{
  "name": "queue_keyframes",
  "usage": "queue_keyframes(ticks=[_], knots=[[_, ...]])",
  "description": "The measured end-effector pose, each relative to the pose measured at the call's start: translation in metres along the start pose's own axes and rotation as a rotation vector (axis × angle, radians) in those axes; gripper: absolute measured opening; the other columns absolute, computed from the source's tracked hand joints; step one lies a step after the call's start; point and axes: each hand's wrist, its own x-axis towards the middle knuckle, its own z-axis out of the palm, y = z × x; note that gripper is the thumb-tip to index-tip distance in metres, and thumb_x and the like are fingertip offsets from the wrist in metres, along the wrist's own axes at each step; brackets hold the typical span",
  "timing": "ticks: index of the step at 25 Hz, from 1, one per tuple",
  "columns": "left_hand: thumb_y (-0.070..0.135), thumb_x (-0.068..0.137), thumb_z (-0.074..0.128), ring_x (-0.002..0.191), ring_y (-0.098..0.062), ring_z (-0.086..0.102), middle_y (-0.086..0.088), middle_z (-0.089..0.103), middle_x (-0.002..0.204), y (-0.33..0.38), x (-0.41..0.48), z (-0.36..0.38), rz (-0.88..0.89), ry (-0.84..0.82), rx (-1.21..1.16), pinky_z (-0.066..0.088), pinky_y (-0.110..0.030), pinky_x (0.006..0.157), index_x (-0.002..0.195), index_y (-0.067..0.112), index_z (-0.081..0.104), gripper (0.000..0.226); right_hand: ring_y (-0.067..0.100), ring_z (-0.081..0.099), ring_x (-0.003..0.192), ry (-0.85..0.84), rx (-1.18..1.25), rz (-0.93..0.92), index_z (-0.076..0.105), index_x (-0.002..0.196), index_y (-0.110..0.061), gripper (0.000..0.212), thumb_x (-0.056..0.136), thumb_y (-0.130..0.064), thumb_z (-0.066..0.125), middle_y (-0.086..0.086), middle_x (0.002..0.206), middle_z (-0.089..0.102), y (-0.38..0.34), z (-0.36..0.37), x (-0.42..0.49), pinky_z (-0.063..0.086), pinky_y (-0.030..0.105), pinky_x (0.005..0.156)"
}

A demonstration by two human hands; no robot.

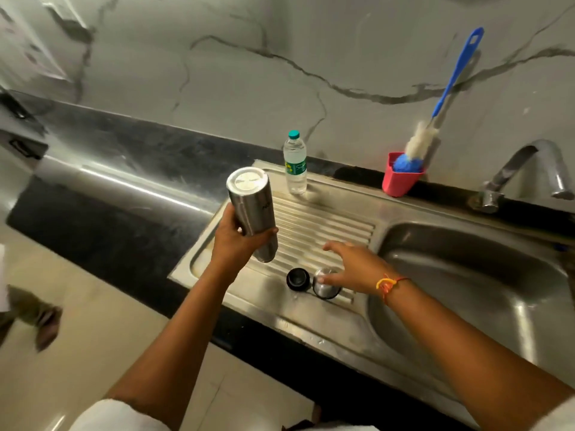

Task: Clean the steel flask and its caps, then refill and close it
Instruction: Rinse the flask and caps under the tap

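Observation:
My left hand grips the steel flask round its lower half and holds it upside down above the ribbed drainboard, base toward the camera. A black inner cap and a steel outer cap sit side by side near the drainboard's front edge. My right hand hovers over the steel cap with fingers spread, the thumb at the cap's rim; whether it touches is unclear.
A small plastic water bottle stands at the back of the drainboard. A red cup holds a blue-handled bottle brush. The sink basin and the tap lie to the right. Black countertop extends left.

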Motion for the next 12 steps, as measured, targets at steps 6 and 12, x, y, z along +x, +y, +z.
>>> queue_keyframes(ticks=[6,12], knots=[[0.007,0.070,0.091,0.106,-0.004,0.061,0.012,0.063,0.116,-0.028,-0.031,-0.010,-0.068,0.110,-0.012,0.050,-0.013,0.078,0.126,0.033,0.049,0.075,0.021,0.053,0.121,-0.084,-0.112,-0.050,0.039,0.145,-0.030,0.096,0.063,-0.049,0.085,0.001,0.137,0.051,0.005,0.022,0.008,0.046,0.032,0.099],[0.014,0.071,0.092,0.112,-0.009,0.059,0.009,0.061,0.126,-0.047,-0.045,-0.009,-0.122,0.110,-0.007,0.050,-0.020,0.083,0.129,0.041,0.047,0.078,0.024,0.055,0.119,-0.060,-0.164,-0.063,0.037,0.146,-0.030,0.099,0.062,-0.047,0.087,0.002,0.136,0.050,0.012,0.034,0.012,0.048,0.035,0.098]])
